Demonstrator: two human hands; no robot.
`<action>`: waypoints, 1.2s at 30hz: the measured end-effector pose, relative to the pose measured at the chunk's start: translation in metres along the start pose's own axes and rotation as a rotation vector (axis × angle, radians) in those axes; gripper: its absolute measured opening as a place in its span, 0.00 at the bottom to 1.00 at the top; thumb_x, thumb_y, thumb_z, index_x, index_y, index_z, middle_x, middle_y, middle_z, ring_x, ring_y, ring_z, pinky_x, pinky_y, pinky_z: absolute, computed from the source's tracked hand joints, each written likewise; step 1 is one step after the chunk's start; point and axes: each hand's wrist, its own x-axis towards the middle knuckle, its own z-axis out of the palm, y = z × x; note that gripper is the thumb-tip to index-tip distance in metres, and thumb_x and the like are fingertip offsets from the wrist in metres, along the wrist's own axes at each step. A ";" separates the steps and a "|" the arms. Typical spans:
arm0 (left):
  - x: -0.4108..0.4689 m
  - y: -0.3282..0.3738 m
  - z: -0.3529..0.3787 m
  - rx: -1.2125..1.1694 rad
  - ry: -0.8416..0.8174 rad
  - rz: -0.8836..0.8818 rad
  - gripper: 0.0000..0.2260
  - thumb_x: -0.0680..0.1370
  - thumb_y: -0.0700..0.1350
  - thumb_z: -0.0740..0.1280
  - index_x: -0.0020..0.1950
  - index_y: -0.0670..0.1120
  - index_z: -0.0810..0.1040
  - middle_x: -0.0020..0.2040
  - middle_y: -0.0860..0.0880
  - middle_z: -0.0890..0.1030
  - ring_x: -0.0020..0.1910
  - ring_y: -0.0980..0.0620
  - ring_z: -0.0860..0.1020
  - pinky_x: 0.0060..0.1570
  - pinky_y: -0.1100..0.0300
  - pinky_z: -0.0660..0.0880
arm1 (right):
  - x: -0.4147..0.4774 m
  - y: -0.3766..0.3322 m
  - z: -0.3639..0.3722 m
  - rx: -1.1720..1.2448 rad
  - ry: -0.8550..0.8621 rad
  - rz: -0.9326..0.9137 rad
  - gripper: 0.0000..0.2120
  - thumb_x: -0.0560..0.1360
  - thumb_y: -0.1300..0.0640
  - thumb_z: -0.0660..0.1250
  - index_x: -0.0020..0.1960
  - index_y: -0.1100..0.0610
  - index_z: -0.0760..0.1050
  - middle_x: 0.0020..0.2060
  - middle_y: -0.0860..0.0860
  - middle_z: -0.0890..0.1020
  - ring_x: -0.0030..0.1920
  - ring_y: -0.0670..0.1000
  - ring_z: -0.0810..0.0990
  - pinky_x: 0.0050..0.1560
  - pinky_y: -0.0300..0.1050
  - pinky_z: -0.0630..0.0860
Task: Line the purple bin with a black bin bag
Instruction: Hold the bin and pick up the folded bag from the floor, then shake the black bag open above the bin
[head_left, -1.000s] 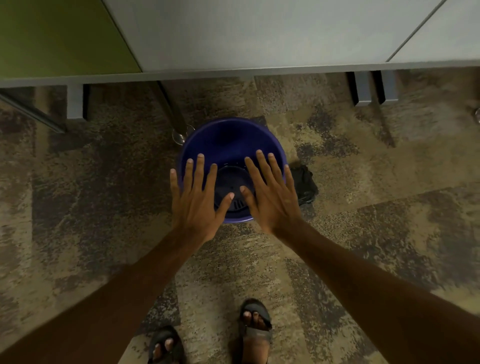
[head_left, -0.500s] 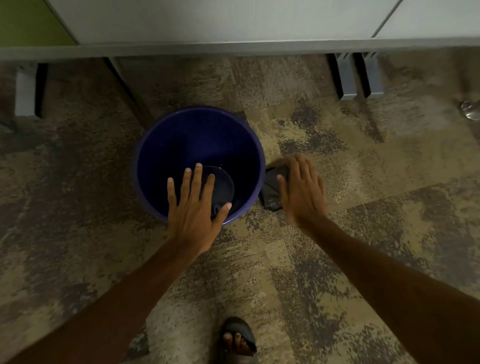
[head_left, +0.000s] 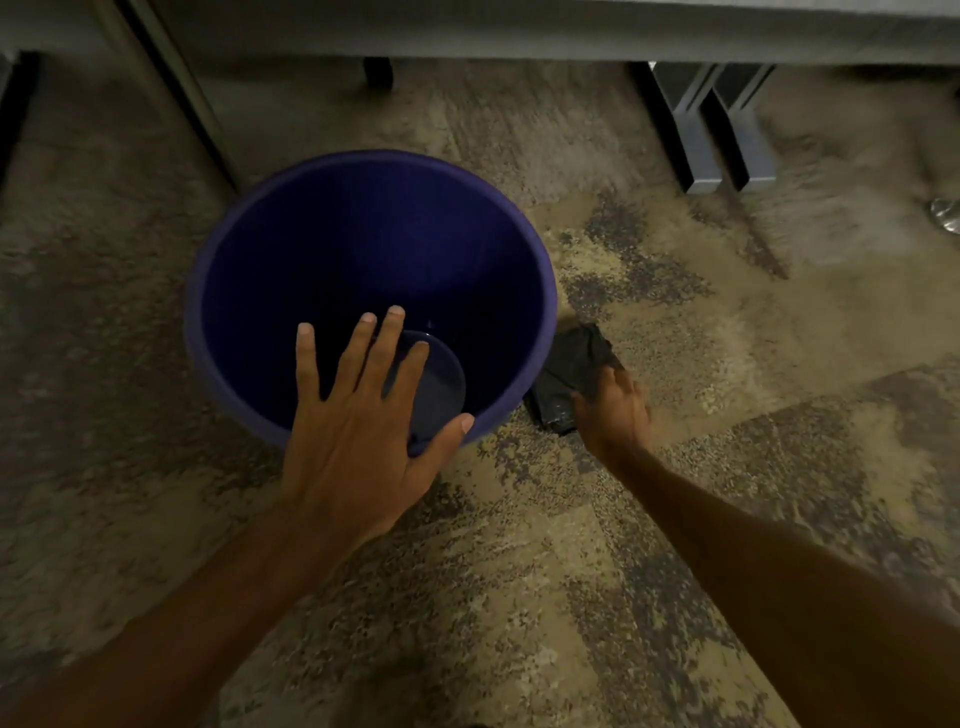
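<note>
The purple bin stands upright on the mottled carpet, its mouth open and its inside bare down to the round base. The left hand is spread flat over the near rim of the bin, fingers splayed and reaching over the opening, thumb along the rim's outer edge. Just to the right of the bin, touching or almost touching its wall, a folded black bin bag lies on the carpet. The right hand is down on the bag's near end, fingers curled onto it. Beyond the bin, grey metal furniture legs stand under a pale edge.
</note>
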 end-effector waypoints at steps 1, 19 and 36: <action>-0.001 0.000 0.001 -0.003 0.017 -0.006 0.36 0.76 0.67 0.44 0.72 0.46 0.67 0.77 0.44 0.60 0.76 0.44 0.58 0.73 0.37 0.43 | 0.005 0.003 0.008 -0.012 0.000 -0.001 0.24 0.77 0.48 0.63 0.69 0.58 0.66 0.67 0.58 0.71 0.67 0.59 0.68 0.63 0.62 0.70; -0.001 0.001 0.015 0.001 0.137 0.015 0.35 0.76 0.67 0.41 0.68 0.48 0.73 0.77 0.46 0.61 0.76 0.46 0.59 0.72 0.35 0.45 | 0.047 0.020 0.068 -0.220 0.095 -0.073 0.15 0.78 0.54 0.61 0.64 0.54 0.74 0.61 0.54 0.76 0.65 0.57 0.70 0.63 0.56 0.67; -0.003 0.001 0.010 -0.010 0.129 0.029 0.34 0.76 0.66 0.43 0.62 0.47 0.79 0.72 0.43 0.70 0.72 0.43 0.68 0.70 0.32 0.50 | 0.038 -0.003 -0.094 0.240 0.320 -0.254 0.09 0.79 0.60 0.57 0.56 0.56 0.73 0.49 0.57 0.81 0.46 0.55 0.79 0.47 0.52 0.76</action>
